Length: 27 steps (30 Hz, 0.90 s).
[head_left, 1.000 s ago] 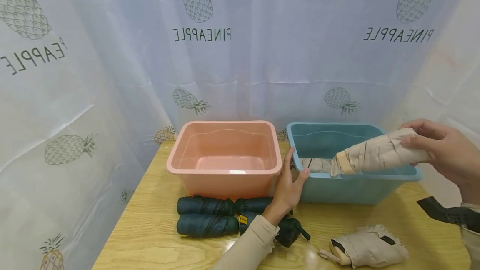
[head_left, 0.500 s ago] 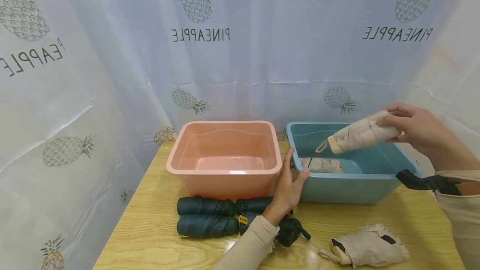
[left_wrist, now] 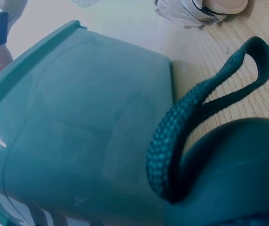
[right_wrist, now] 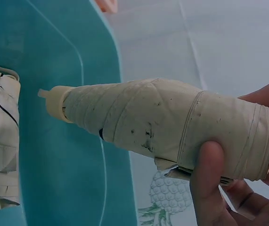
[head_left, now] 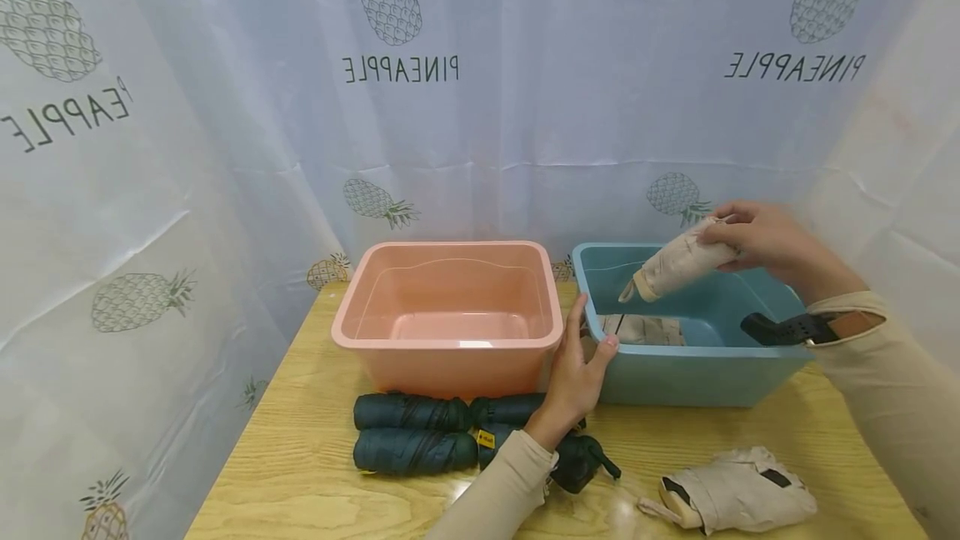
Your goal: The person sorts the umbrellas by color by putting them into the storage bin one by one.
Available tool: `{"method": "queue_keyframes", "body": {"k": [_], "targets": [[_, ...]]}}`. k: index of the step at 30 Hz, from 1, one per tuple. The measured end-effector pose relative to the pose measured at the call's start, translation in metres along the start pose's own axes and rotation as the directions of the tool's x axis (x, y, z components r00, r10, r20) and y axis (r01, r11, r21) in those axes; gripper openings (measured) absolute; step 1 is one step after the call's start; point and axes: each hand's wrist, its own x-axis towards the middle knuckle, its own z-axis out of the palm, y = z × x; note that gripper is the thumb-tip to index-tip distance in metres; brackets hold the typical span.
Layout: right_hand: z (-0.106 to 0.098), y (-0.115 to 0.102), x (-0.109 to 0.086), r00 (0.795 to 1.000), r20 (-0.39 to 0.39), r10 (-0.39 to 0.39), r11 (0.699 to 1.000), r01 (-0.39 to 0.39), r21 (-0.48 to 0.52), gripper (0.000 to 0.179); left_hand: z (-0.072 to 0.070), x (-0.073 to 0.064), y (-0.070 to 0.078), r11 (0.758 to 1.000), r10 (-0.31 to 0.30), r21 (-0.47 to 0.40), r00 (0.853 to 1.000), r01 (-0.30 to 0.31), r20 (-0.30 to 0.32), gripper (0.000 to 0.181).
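Observation:
My right hand (head_left: 768, 242) grips a beige folded umbrella (head_left: 681, 263) by its wider end, above the blue bin (head_left: 675, 377). The umbrella's pale handle and wrist loop point down to the left. In the right wrist view, thumb and fingers wrap the end of the umbrella (right_wrist: 162, 122). A second beige umbrella (head_left: 647, 330) lies on the bin floor at the left. My left hand (head_left: 573, 382) rests against the bin's front left corner, thumb and index finger extended and spread along the rim. Below its wrist lie dark green folded umbrellas (head_left: 416, 451), partly hidden by the forearm.
A pink bin (head_left: 450, 369) stands left of the blue one. Another beige umbrella (head_left: 738, 494), loosely wrapped, lies on the wooden table (head_left: 300, 482) at the front right. A pineapple-print curtain (head_left: 540, 123) hangs behind the bins.
My right hand has carried the beige umbrella up and left, from the blue bin's right front rim to over its back middle. The left hand has stayed in place.

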Motion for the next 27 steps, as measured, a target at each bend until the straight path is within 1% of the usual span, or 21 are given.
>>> {"method": "queue_keyframes", "body": {"k": [2, 5, 9, 13, 23, 27], "targets": [[0.005, -0.002, 0.005, 1.0, 0.015, 0.0, 1.0, 0.0, -0.005, 0.056, 0.0, 0.0, 0.0, 1.0, 0.001, 0.002, 1.0, -0.001, -0.001, 0.074], [0.013, -0.006, 0.011, 0.999, 0.035, 0.001, 1.0, 0.0, -0.023, 0.059, 0.001, 0.0, 0.0, 1.0, 0.003, 0.008, 1.0, -0.003, -0.004, 0.074], [0.021, -0.008, 0.018, 0.997, 0.069, 0.017, 0.999, -0.014, -0.044, 0.064, 0.001, -0.001, 0.0, 1.0, 0.005, 0.012, 1.0, -0.004, -0.004, 0.074], [0.03, -0.009, 0.024, 0.994, 0.102, 0.03, 0.998, -0.025, -0.057, 0.065, 0.002, -0.001, 0.001, 1.0, 0.005, 0.01, 1.0, -0.005, -0.005, 0.073], [0.052, -0.013, 0.036, 0.986, 0.164, 0.037, 0.998, -0.028, -0.059, 0.058, 0.003, -0.001, 0.001, 1.0, -0.011, 0.014, 1.0, 0.011, -0.01, 0.073], [0.059, -0.013, 0.039, 0.982, 0.186, 0.034, 0.999, -0.029, -0.029, 0.056, 0.003, -0.001, 0.001, 1.0, -0.005, 0.009, 1.0, 0.005, -0.009, 0.072]]}}
